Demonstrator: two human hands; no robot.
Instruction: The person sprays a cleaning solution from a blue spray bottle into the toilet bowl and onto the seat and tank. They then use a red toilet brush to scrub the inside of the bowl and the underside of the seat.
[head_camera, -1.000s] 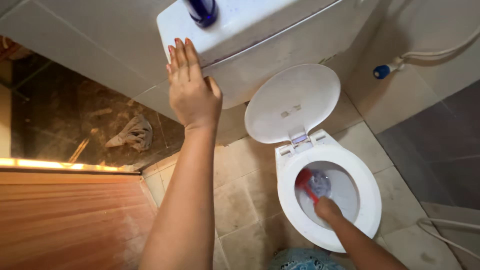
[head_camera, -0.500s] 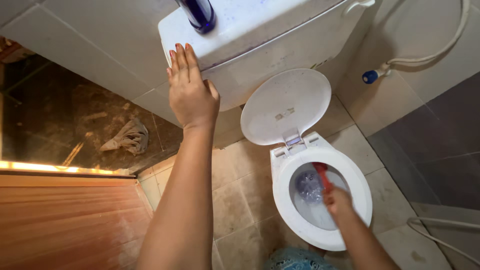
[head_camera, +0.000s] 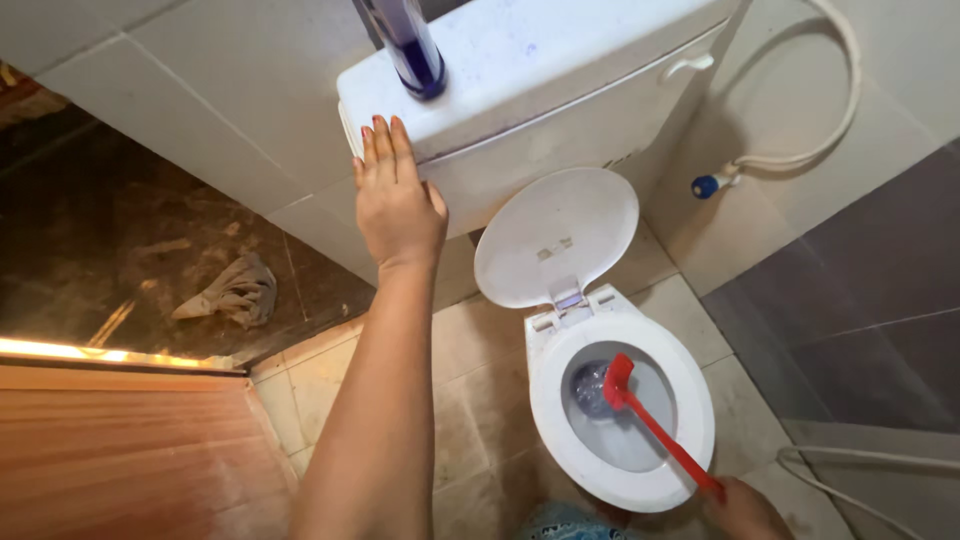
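Counting one red brush (head_camera: 655, 425), one toilet (head_camera: 620, 480), two hands: left hand (head_camera: 398, 205), right hand (head_camera: 742, 508).

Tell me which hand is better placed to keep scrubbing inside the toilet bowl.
Right. The right hand grips the red brush, its head inside the toilet bowl; the left hand rests flat against the cistern.
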